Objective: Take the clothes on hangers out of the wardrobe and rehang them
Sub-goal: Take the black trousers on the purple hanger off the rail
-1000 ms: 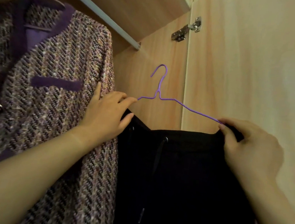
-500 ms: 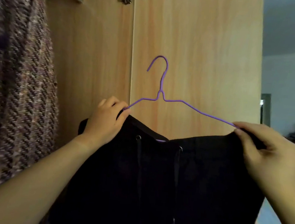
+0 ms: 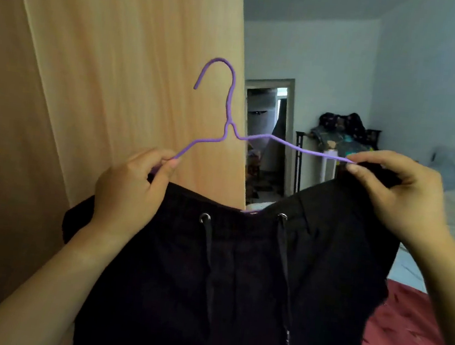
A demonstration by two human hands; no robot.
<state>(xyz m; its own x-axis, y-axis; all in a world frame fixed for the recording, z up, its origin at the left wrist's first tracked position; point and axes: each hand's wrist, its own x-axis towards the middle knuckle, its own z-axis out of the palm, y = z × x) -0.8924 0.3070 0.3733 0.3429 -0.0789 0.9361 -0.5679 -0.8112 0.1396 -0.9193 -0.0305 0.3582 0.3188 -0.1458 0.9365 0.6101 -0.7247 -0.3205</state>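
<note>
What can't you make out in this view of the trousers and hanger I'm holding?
Head view:
Black trousers: legs cut off by the bottom edge.
Purple hanger: both ends hidden by the left hand and right hand; bottom bar mostly behind the waistband.
Dark heap across the room: too small to identify.

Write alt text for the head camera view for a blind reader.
A left hand and right hand pinch the two arms of a thin purple wire hanger draped with a black drawstring-waist fabric garment, held up before a light wooden wardrobe door. A pale-walled bedroom with an open doorway lies behind on the right.
</note>
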